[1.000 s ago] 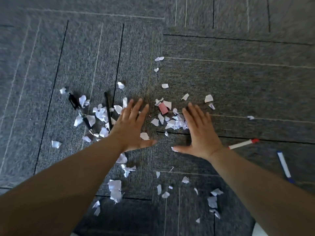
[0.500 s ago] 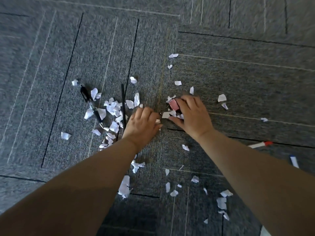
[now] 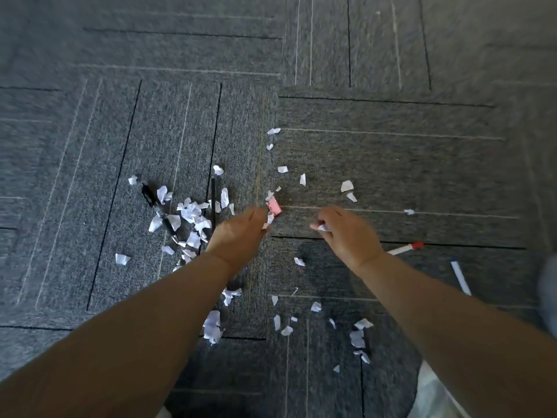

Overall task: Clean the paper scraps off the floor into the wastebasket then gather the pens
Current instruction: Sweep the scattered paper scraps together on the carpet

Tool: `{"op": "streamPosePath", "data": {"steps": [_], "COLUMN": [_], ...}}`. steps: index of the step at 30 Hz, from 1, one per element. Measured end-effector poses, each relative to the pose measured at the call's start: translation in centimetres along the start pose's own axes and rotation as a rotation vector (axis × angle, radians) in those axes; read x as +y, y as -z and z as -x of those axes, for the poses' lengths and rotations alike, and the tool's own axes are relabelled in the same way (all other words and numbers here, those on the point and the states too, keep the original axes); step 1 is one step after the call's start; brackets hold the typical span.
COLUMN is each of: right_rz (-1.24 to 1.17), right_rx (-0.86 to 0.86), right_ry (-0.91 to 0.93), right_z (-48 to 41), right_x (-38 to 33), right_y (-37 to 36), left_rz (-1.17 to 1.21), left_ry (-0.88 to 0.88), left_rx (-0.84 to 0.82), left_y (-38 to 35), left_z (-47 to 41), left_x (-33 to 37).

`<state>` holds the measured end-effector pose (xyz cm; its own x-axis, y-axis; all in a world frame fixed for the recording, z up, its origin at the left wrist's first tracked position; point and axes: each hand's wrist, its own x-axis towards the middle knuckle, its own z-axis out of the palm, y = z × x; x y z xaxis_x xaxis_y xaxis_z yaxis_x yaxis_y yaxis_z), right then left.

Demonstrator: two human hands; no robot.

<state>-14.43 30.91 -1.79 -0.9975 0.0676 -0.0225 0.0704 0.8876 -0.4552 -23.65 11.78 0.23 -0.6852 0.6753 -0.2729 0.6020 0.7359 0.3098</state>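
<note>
Paper scraps (image 3: 212,325) lie scattered from bottom centre upward. At mid-frame my left hand (image 3: 235,236) and right hand (image 3: 346,236) each curl round a few of them. A black pen (image 3: 158,208) lies at left, a red-capped pen (image 3: 404,250) at right, and a pink scrap (image 3: 274,206) just beyond my left fingers.

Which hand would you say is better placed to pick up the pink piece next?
Probably the left hand: its fingertips sit right beside the pink piece, while the right hand is farther off to its right. Both pinch white scraps.

Dim even light; soft shadows under arms; motion blur, edges warped.
</note>
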Motion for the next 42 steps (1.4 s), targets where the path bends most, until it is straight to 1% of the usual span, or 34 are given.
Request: {"op": "streamPosePath", "data": {"steps": [3,8,10,16,19,21,22,23,25,26,27,30,34,35,37,39,41,42], "right_rz": [0.035,0.026,-0.001,-0.042,0.016,0.065,0.096,0.136,0.226,0.261,0.276,0.251,0.259,0.251,0.24,0.241,0.236,0.231], "right_rx": [0.047,0.228,0.285,0.405,0.488,0.551,0.555,0.514,0.31,0.222,0.188,0.257,0.358,0.384,0.417,0.419,0.411,0.409], "right_ry": [-0.022,-0.057,-0.079,-0.231,-0.377,-0.483,-0.547,-0.632,-0.812,-0.868,-0.891,-0.865,-0.848,-0.851,-0.861,-0.876,-0.876,-0.871], "right_z": [0.9,4.4,7.3,17.5,22.1,24.8,26.0,27.2,29.4,30.5,31.5,33.6,36.3,37.0,37.9,38.5,38.8,38.9], "right_x": [0.1,0.0,-0.1,1.8,4.7,7.0,8.2,9.4,11.3,11.8,12.3,12.9,13.6,13.7,13.9,14.1,14.2,14.1], "right_y": [5.4,14.7,19.0,30.2,35.6,37.9,38.6,38.9,38.7,38.5,38.3,38.3,38.1,38.0,37.8,37.3,36.8,36.5], "left_rz": [0.005,0.009,0.009,0.027,0.029,0.001,-0.007,-0.011,-0.025,-0.03,-0.032,-0.061,-0.165,-0.169,-0.104,-0.026,-0.035,-0.061], "left_ry": [-0.008,-0.088,-0.145,-0.36,-0.468,-0.521,-0.541,-0.56,-0.593,-0.603,-0.611,-0.64,-0.69,-0.698,-0.709,-0.695,-0.674,-0.668], "left_rx": [0.038,0.114,0.144,0.155,0.144,0.155,0.155,0.147,0.122,0.103,0.085,0.053,0.028,0.032,0.039,-0.031,-0.116,-0.118], "left_y": [4.2,10.2,12.1,14.9,15.1,15.1,15.1,14.9,14.4,14.2,13.9,12.8,10.8,10.3,9.4,8.4,7.4,7.0], "left_z": [-0.3,0.1,0.9,3.6,4.2,4.1,4.0,3.9,3.6,3.5,3.4,3.3,2.5,2.1,1.4,1.0,0.9,1.0], "left_x": [3.7,11.7,15.9,29.3,35.7,39.4,41.0,42.4,44.8,45.9,46.8,49.2,53.2,54.3,56.3,57.6,57.6,57.2]}}
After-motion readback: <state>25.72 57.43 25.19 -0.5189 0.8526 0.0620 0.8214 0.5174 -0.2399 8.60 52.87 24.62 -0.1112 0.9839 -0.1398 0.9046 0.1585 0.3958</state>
